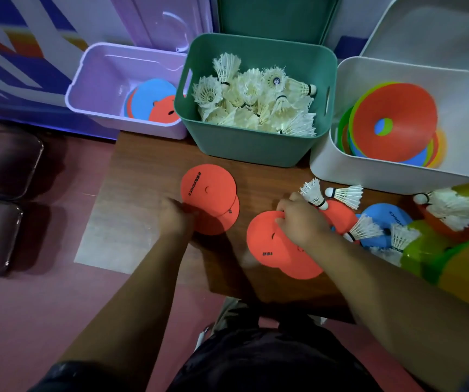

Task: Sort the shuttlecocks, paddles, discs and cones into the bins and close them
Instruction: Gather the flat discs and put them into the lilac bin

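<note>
Fingers [280, 212] of both hands close on orange discs in front of the green bin [256, 149].

Left hand [175, 215], blurred, grips the near edge of two overlapping orange discs [209, 199] over the wooden table [148, 171], just in front of the green bin's left corner; whether they are lifted I cannot tell. Right hand [298, 220] has its fingers curled over the far edge of another orange pair [273, 244], in front of the bin's right half. White shuttlecocks [256, 106] fill the green bin. Just to its left stands the purple bin [143, 128] with blue and orange discs inside; just to its right the white bin [340, 165] holds stacked cones [394, 108]. Loose shuttlecocks [343, 195], a blue disc [380, 216] and green and yellow cones [453, 267] lie in front of the green bin, off to its right.
</note>
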